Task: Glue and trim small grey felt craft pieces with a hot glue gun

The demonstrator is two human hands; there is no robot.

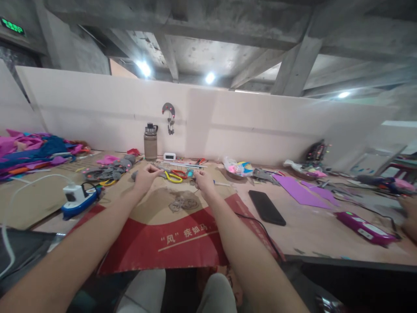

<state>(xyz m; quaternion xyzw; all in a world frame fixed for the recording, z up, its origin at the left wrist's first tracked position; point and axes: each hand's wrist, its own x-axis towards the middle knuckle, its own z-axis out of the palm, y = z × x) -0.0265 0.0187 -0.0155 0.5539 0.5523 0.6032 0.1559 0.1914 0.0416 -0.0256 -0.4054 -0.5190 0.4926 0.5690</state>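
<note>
My left hand [147, 177] is raised over the cardboard sheet, thumb and fingers pinched together; what they hold, if anything, is too small to make out. At about the same height, my right hand [203, 180] is pinched too, its fingertips turned toward the left hand. Yellow-handled scissors [173, 176] and a red-handled tool [181, 174] lie between and beyond the hands. Close to my right fingertips is a small teal piece [190, 173]. Nearer me, a loose tangle of grey cord [183, 203] rests on the tan and red cardboard [146, 239].
A bottle [150, 143] and small digital clock [169, 156] stand along the white partition. Grey felt pieces [110, 169] and a blue power strip [81, 208] lie left. Rightward are a black phone [267, 207], purple sheets [299, 191], a magenta device [365, 228] and another person's hand [409, 213].
</note>
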